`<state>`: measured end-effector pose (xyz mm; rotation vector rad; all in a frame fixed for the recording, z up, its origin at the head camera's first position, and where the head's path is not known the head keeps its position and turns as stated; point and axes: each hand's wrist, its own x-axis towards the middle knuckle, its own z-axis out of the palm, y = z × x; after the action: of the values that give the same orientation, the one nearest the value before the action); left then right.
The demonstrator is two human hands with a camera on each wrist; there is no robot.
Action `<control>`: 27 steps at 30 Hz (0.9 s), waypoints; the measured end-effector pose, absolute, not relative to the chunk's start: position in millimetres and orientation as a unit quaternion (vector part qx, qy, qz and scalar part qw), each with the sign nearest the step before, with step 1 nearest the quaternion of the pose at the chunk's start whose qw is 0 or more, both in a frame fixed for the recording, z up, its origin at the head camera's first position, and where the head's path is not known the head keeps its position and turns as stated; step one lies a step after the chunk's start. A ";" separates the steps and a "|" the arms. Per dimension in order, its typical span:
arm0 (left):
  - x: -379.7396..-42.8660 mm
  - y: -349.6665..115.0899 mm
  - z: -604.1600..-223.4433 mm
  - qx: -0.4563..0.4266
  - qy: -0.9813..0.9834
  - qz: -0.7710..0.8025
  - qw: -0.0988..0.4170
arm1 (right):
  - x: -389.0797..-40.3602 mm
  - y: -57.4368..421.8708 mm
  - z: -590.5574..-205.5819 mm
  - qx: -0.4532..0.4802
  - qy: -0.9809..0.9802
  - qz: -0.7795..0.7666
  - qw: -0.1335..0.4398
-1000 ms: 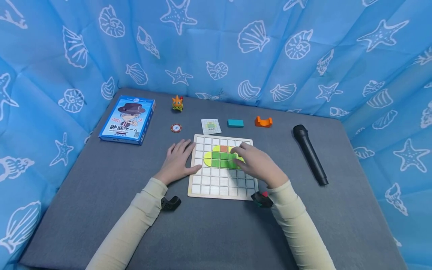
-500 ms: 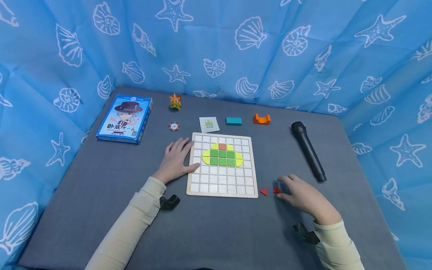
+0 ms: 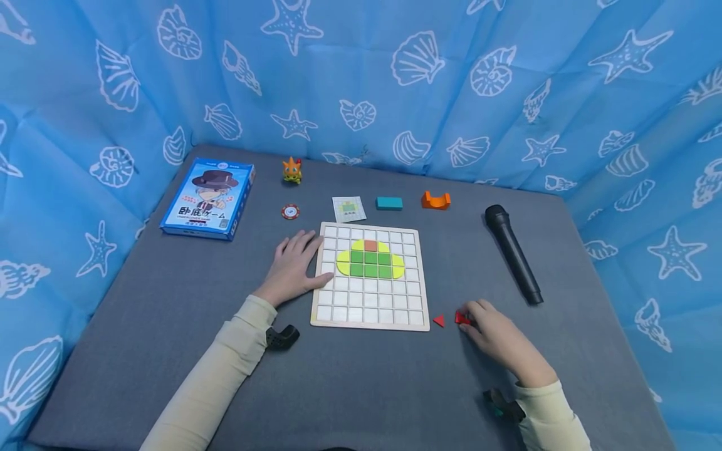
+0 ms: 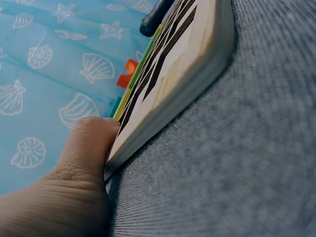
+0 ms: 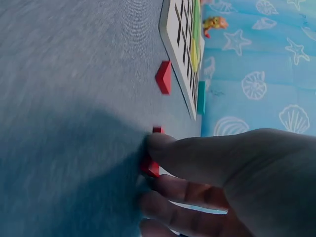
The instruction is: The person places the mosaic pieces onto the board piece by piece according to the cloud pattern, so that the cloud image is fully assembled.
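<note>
A white gridded board (image 3: 369, 310) lies on the grey table. On it, green squares (image 3: 370, 264), yellow rounded pieces (image 3: 342, 264) and one brown-orange square (image 3: 370, 245) form a low mound shape. My left hand (image 3: 293, 266) rests at the board's left edge, fingers spread, thumb (image 4: 94, 138) over the rim. Right of the board, my right hand (image 3: 499, 335) pinches at a red triangular block (image 3: 460, 317) on the table; thumb and fingers partly hide it, and the right wrist view shows red on both sides of the thumb. Another red triangular block (image 5: 164, 77) lies between that hand and the board.
Behind the board are a small pattern card (image 3: 349, 209), a teal block (image 3: 389, 203), an orange U-shaped block (image 3: 436, 200), a poker chip (image 3: 290, 212) and a toy figure (image 3: 292, 170). A blue game box (image 3: 209, 199) lies left, a black microphone (image 3: 513, 254) right.
My right hand has left the board's coloured pieces for the red blocks at the right, where its fingers have closed in on one. The left hand has stayed at the board's edge.
</note>
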<state>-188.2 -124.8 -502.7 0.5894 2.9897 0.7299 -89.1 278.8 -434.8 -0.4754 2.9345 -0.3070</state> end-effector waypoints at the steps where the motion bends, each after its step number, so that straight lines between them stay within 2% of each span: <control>1: -188.1 -124.7 -502.6 0.188 0.954 0.234 0.003 | -90.5 276.5 -436.2 -0.162 0.979 -0.104 0.070; 12: -187.5 -123.9 -502.3 0.178 0.958 0.226 0.011 | -110.1 255.4 -444.8 -0.187 0.976 -0.105 0.033; 19: -188.7 -122.1 -503.3 0.185 0.956 0.228 0.008 | -107.9 262.8 -446.8 -0.177 0.978 -0.110 0.029; 24: -189.1 -123.4 -503.9 0.186 0.956 0.227 0.006 | -107.3 271.6 -445.2 -0.218 0.968 -0.128 0.012; 27: -188.7 -124.2 -503.2 0.185 0.955 0.230 0.006 | -106.6 274.1 -443.1 -0.217 0.966 -0.139 0.021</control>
<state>-188.7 -124.2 -503.2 0.5782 2.9904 0.7211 -106.6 274.1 -443.1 -0.6733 2.9957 -0.4307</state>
